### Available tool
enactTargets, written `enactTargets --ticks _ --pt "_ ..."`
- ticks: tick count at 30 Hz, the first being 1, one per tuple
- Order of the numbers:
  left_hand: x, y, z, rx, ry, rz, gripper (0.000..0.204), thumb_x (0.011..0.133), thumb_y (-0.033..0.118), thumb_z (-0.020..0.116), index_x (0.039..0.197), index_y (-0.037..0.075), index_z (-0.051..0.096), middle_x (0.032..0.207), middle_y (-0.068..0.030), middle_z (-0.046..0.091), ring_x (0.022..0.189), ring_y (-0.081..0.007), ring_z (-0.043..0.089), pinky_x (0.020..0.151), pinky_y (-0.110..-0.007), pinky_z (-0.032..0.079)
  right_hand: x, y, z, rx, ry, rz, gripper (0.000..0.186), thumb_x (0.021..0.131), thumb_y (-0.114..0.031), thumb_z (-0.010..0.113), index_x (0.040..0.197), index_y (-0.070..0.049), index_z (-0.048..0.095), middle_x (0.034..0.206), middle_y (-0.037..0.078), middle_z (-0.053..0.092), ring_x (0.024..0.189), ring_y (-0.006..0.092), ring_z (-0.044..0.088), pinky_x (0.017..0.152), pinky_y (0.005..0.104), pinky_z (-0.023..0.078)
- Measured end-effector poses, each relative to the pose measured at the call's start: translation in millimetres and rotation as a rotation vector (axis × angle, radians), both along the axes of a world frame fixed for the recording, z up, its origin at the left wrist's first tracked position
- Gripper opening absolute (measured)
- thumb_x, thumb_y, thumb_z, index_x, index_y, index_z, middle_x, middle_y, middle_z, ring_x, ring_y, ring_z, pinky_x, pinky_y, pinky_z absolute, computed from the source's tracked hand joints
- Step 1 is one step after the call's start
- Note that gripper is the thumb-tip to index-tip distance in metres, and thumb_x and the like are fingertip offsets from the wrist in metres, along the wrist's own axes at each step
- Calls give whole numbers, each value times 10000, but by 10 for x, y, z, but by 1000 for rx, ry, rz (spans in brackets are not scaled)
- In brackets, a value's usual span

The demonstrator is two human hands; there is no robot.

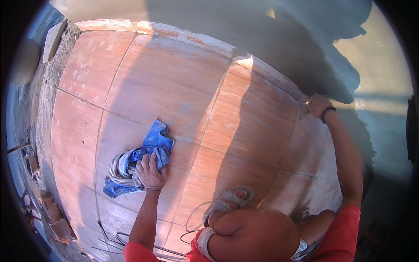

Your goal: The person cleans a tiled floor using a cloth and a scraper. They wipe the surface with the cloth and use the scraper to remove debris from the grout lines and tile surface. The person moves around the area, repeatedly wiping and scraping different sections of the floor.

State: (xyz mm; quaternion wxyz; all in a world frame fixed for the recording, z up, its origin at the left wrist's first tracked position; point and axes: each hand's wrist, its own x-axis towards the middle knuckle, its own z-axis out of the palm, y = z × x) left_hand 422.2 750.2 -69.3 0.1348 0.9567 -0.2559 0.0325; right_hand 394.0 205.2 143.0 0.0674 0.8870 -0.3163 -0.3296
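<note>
My left hand (151, 174) has its fingers bent over a crumpled blue cloth (158, 135) streaked with grey and white, lying on the pinkish tiled floor (131, 78). My right hand (317, 105) is closed at the foot of the wall, at the right end of the tile skirting (279, 81); a small flat grey shape shows just below it, and what the fingers hold is too small to make out.
My sandalled foot (235, 196) and bare knee are at the lower middle, beside black cables (122, 239). A grey plastered wall (297, 39) runs along the top and right. Beyond the tiles' left edge lie rough ground (46, 109), a pale slab (53, 41) and broken pieces (59, 227).
</note>
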Motion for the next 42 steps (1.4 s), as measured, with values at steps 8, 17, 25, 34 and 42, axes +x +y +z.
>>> enactTargets --ticks 8,17,25,34,42 --pt "39 -30 41 -11 -24 -33 575 737 227 632 1278 52 550 1224 -196 538 1067 -415 494 935 -540 370 1755 1145 -616 256 -20 937 252 860 -184 579 978 -24 734 887 204 709 801 321 681 775 411 541" --pt "17 117 7 0 -45 -18 571 743 200 637 1287 55 543 1233 -191 537 1060 -422 491 926 -531 376 24 263 108 220 -179 138 235 815 -251 662 931 -64 746 902 169 722 923 328 685 853 415 527" --pt "10 -89 -2 -22 -51 -44 544 762 193 649 1277 47 551 1226 -196 549 1048 -426 500 911 -528 384 -1383 -475 -635 -113 36 -66 360 908 -316 525 1003 -16 701 1034 226 693 1023 377 661 908 456 516" --pt "17 67 -30 22 -82 -32 510 791 218 659 1256 28 567 1220 -206 557 1033 -420 507 901 -517 390 -438 -82 -117 21 -240 10 201 827 -166 541 807 -47 702 883 179 711 860 344 680 784 446 531" --pt "4 4 -43 33 -71 -42 502 787 176 655 1255 17 568 1248 -210 544 1088 -429 500 936 -541 382 -361 273 -488 258 -313 81 240 857 -174 510 883 -70 725 919 178 704 874 373 665 828 467 520"
